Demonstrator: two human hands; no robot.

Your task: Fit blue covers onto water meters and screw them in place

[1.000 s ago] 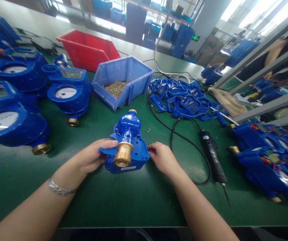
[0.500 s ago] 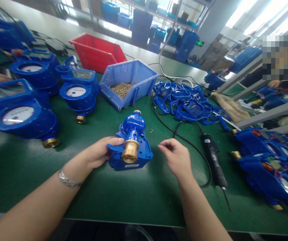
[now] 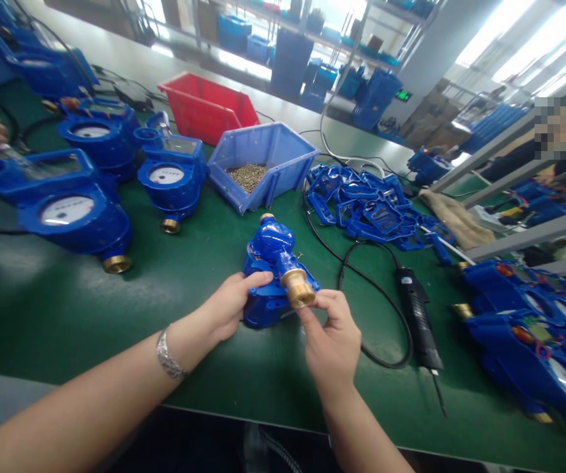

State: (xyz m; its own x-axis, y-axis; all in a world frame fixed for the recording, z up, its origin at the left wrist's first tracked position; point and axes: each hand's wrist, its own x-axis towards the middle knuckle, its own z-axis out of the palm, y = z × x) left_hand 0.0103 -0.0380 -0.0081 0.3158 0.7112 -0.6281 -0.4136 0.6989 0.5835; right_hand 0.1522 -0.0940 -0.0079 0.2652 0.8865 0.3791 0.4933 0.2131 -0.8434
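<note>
Green bench below, the left hand clamped the meter, the right hand met its brass end, grip unclear; positioning seemed the step, the next move calling for steady support

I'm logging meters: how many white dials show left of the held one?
3: the front dial, the back dial and the right-hand dial near the blue bin. Others may be hidden.

Glossy blue meter in the left hand, shiny brass-coloured metal fitting at the right hand, matt black plastic driver to that hand's right, smooth plastic bin beyond both hands, rough beige cloth farther right
</note>
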